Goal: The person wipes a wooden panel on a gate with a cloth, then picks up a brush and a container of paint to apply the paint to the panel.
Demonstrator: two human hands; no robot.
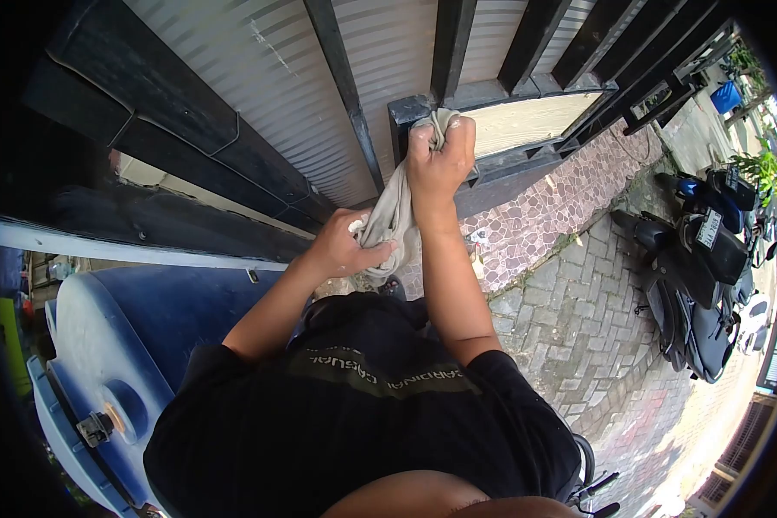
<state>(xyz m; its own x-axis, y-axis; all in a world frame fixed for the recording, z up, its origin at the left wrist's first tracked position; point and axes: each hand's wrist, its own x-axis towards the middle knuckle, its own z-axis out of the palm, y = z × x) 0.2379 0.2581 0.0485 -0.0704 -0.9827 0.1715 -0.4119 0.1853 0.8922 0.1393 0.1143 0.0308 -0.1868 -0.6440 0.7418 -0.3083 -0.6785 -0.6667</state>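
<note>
A crumpled pale grey cloth (394, 211) hangs stretched between my two hands. My left hand (348, 246) grips its lower part, near my chest, with the thumb across the folds. Higher up, my right hand (441, 160) is closed on the upper end of the cloth, at the corner of a black metal frame (410, 110). Whitish marks show on the fingers of both hands. Right of my right hand, a cream panel (535, 121) sits inside the black frame.
Black gate bars (341, 73) stand before corrugated sheeting (276, 95). A blue drum (190, 302) is at the left. Parked motorcycles (708, 259) stand at the right on grey paving (561, 319). Pinkish mosaic tiles (570, 207) lie below the panel.
</note>
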